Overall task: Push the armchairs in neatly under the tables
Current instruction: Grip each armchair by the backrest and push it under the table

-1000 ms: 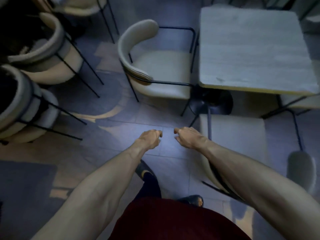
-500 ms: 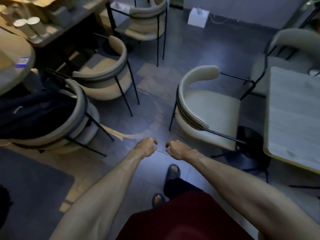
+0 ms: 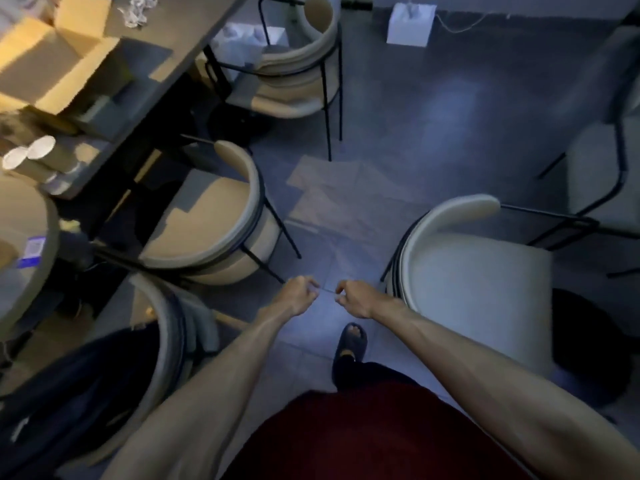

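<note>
My left hand (image 3: pixel 298 295) and my right hand (image 3: pixel 354 298) hang close together over the floor, fingers curled loosely, holding nothing. A cream armchair (image 3: pixel 464 282) stands just right of my right hand, its curved back toward me. Another cream armchair (image 3: pixel 207 223) sits left of centre, tucked toward a dark long table (image 3: pixel 145 74). A third armchair (image 3: pixel 162 344) at lower left carries dark clothing. A fourth armchair (image 3: pixel 298 77) stands at the top by the long table's end.
A round table (image 3: pixel 20 251) sits at far left. Cardboard boxes (image 3: pixel 52 60) and paper cups (image 3: pixel 31 154) crowd the long table. A white box (image 3: pixel 410 24) rests on the floor at the top. Another chair (image 3: pixel 602 174) is at the right edge. My sandalled foot (image 3: pixel 351 342) steps forward.
The view has swung left: the square table slid out of sight on the right, and the long table and left armchairs came in. My hands stay close together, empty.
</note>
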